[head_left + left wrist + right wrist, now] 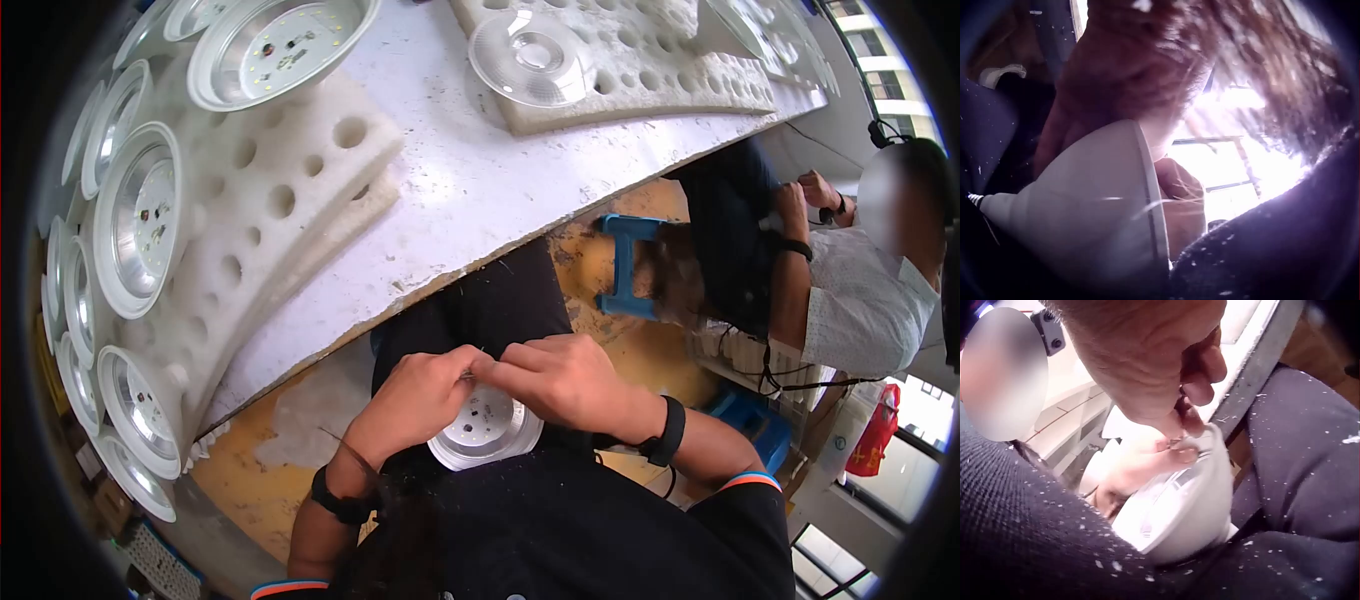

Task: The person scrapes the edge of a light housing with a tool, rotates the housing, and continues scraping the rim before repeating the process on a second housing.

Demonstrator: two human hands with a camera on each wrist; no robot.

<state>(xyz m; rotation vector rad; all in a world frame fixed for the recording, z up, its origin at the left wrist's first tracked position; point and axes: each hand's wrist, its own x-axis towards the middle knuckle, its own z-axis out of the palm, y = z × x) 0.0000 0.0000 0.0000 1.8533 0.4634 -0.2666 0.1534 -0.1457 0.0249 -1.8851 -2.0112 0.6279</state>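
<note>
Closed on the far rim of a white lamp shell with the left hand, fingers bent, thumb side over the edge. Pinching at the same spot with the right hand, fingers curled well in, fingertips right up against those of the left. Caught there in the right grip, a small piece, too small and too covered to identify. Both grips narrow, with hardly any gap.

Knuckles up on both sides, wrists bent inward, forearms slanting in from left and right, elbows out. Around each wrist, a black strap.

Beneath the hands, the shell in the lap, between dark trousers and a black shirt, mouth turned up toward the head camera, with a dotted round board inside. Narrowing at the back to a threaded end, seen from the left wrist.

Farther out, beyond the knees, a white surface strewn with specks. To the left on it, a holed foam block bearing similar shells. At the far side, another foam slab with a clear ribbed cover. To the right, a blue stool and a seated person.
</note>
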